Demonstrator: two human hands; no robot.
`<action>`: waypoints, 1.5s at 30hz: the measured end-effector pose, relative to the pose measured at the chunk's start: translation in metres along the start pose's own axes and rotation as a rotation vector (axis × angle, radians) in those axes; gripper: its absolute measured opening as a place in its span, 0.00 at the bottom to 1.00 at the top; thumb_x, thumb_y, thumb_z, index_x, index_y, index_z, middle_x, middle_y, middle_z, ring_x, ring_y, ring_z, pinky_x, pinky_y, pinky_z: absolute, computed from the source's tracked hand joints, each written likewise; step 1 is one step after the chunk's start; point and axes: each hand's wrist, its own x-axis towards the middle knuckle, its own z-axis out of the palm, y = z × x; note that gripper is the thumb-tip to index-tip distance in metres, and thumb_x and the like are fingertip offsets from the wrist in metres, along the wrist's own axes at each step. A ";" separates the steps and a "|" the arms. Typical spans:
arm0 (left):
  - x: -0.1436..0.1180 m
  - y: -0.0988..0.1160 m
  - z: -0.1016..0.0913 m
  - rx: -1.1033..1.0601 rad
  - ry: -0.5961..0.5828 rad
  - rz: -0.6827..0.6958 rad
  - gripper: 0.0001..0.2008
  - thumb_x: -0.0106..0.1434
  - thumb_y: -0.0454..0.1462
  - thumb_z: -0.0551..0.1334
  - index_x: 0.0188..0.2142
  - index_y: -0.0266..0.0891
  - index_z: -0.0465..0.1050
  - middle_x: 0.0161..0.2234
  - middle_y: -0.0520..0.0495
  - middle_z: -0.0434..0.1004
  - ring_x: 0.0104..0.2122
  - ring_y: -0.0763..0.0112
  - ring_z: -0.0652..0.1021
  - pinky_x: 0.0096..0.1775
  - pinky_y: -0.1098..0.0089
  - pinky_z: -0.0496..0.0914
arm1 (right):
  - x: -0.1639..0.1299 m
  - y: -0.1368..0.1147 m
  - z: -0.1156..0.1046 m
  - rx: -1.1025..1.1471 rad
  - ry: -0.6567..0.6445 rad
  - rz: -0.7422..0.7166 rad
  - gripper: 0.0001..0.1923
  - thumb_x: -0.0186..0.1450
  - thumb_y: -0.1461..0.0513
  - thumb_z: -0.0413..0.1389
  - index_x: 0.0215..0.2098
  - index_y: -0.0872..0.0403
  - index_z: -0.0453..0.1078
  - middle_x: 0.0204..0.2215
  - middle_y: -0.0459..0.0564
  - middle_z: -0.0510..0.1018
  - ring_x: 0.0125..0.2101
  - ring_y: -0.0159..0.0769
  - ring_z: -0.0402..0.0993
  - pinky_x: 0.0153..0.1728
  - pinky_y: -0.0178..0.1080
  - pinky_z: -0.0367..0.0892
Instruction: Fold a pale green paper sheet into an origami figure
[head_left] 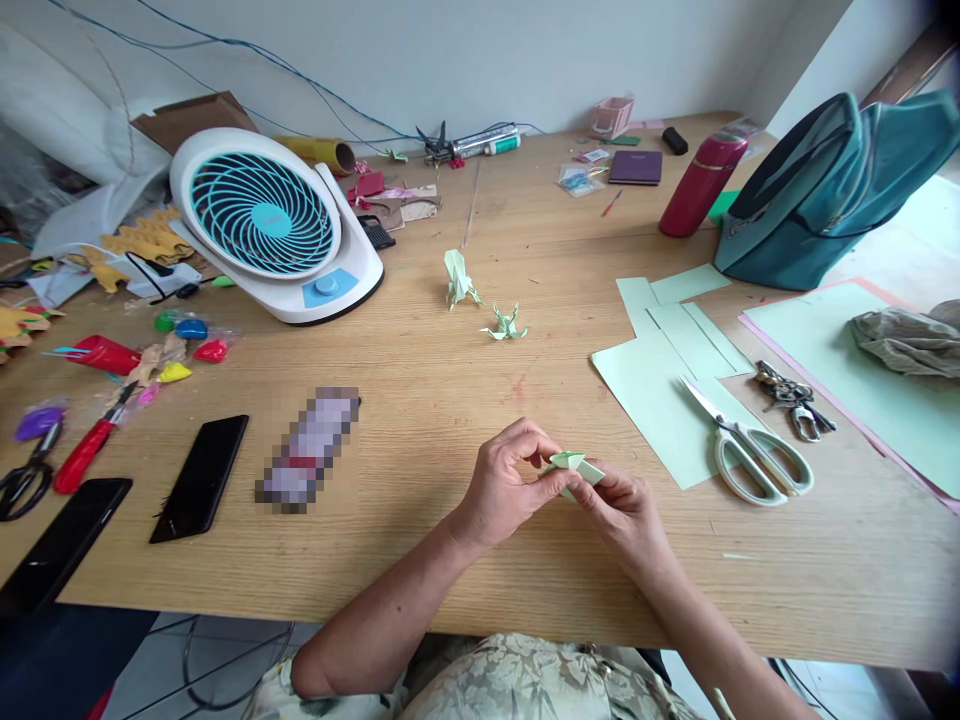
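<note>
Between both hands, just above the table's near part, is a small folded piece of light green paper (pixel 570 462). My left hand (pixel 510 480) pinches it from the left with thumb and fingers. From the right, my right hand (pixel 622 510) grips its other side, the thumb lying along its lower edge. My fingertips cover part of the folds. Farther back on the table stand two finished-looking folded paper figures in the same green, one taller (pixel 457 278) and one low and spread (pixel 507 324).
Green paper sheets (pixel 637 380) lie to the right, with scissors (pixel 750 450) partly on them and keys (pixel 793 400) beside. A white fan (pixel 360 275), phones (pixel 201 478) and clay packets (pixel 210 350) are on the left. A red bottle (pixel 701 190) and teal bag (pixel 802 240) stand back right.
</note>
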 end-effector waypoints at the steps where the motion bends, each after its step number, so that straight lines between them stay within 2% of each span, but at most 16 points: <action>1: 0.000 0.000 0.000 0.003 0.000 0.000 0.08 0.59 0.34 0.70 0.28 0.38 0.73 0.28 0.51 0.71 0.30 0.74 0.71 0.34 0.73 0.67 | 0.000 0.000 0.000 -0.003 0.002 0.001 0.11 0.61 0.52 0.66 0.32 0.50 0.82 0.28 0.48 0.81 0.29 0.37 0.72 0.33 0.38 0.67; 7: -0.001 0.000 0.001 -0.005 0.000 -0.014 0.07 0.59 0.34 0.69 0.28 0.38 0.73 0.28 0.51 0.71 0.30 0.73 0.71 0.34 0.72 0.67 | -0.002 0.001 0.001 -0.016 0.001 -0.018 0.10 0.61 0.52 0.65 0.34 0.49 0.82 0.30 0.48 0.82 0.31 0.38 0.74 0.35 0.38 0.69; 14: 0.000 0.005 0.001 -0.041 -0.028 -0.036 0.06 0.60 0.33 0.68 0.28 0.38 0.73 0.28 0.51 0.72 0.30 0.73 0.70 0.34 0.72 0.66 | -0.003 0.000 0.000 -0.034 -0.001 -0.040 0.08 0.62 0.54 0.65 0.34 0.48 0.82 0.26 0.46 0.80 0.28 0.36 0.72 0.32 0.36 0.66; 18: 0.000 0.004 0.001 -0.049 -0.009 -0.054 0.11 0.60 0.35 0.68 0.25 0.38 0.69 0.26 0.53 0.68 0.29 0.74 0.69 0.33 0.72 0.65 | -0.004 0.000 0.002 -0.036 -0.004 -0.023 0.10 0.62 0.52 0.64 0.33 0.49 0.81 0.28 0.47 0.80 0.29 0.37 0.72 0.34 0.37 0.67; 23: 0.000 0.000 0.001 -0.064 -0.002 -0.061 0.13 0.59 0.35 0.69 0.24 0.38 0.66 0.29 0.52 0.66 0.31 0.73 0.68 0.35 0.72 0.64 | -0.003 0.005 0.001 -0.024 -0.035 -0.002 0.11 0.62 0.52 0.64 0.35 0.51 0.81 0.30 0.48 0.81 0.31 0.37 0.71 0.35 0.38 0.67; 26: 0.001 0.000 0.000 -0.089 -0.020 -0.091 0.14 0.59 0.35 0.69 0.23 0.38 0.66 0.29 0.52 0.66 0.32 0.73 0.68 0.35 0.72 0.63 | -0.003 0.008 -0.001 -0.031 -0.039 -0.005 0.11 0.62 0.52 0.64 0.34 0.51 0.81 0.28 0.47 0.79 0.29 0.35 0.69 0.32 0.37 0.65; 31: 0.001 0.000 -0.001 -0.105 -0.025 -0.148 0.12 0.60 0.41 0.70 0.25 0.38 0.73 0.30 0.50 0.70 0.32 0.73 0.70 0.35 0.72 0.64 | -0.002 0.005 -0.002 -0.034 -0.046 0.011 0.11 0.62 0.52 0.64 0.32 0.52 0.81 0.26 0.47 0.78 0.29 0.36 0.69 0.32 0.36 0.65; 34: 0.001 -0.001 -0.002 -0.097 -0.020 -0.159 0.14 0.60 0.42 0.70 0.24 0.37 0.72 0.29 0.51 0.69 0.30 0.74 0.69 0.34 0.72 0.64 | 0.000 0.002 0.001 -0.013 -0.051 0.034 0.12 0.61 0.52 0.65 0.29 0.53 0.79 0.25 0.47 0.76 0.28 0.35 0.68 0.32 0.36 0.64; 39: 0.000 -0.002 -0.001 -0.046 -0.014 -0.166 0.14 0.59 0.37 0.70 0.22 0.37 0.68 0.26 0.53 0.65 0.29 0.75 0.67 0.34 0.72 0.63 | 0.002 0.000 0.002 0.018 -0.067 0.100 0.19 0.58 0.49 0.67 0.22 0.55 0.73 0.20 0.44 0.69 0.24 0.31 0.60 0.27 0.35 0.59; 45: -0.001 -0.005 0.000 -0.125 -0.024 -0.240 0.13 0.58 0.43 0.71 0.25 0.37 0.74 0.28 0.52 0.68 0.29 0.74 0.68 0.33 0.72 0.64 | 0.003 0.002 0.001 -0.008 -0.060 0.115 0.22 0.57 0.46 0.66 0.23 0.55 0.73 0.20 0.44 0.68 0.24 0.31 0.60 0.26 0.35 0.56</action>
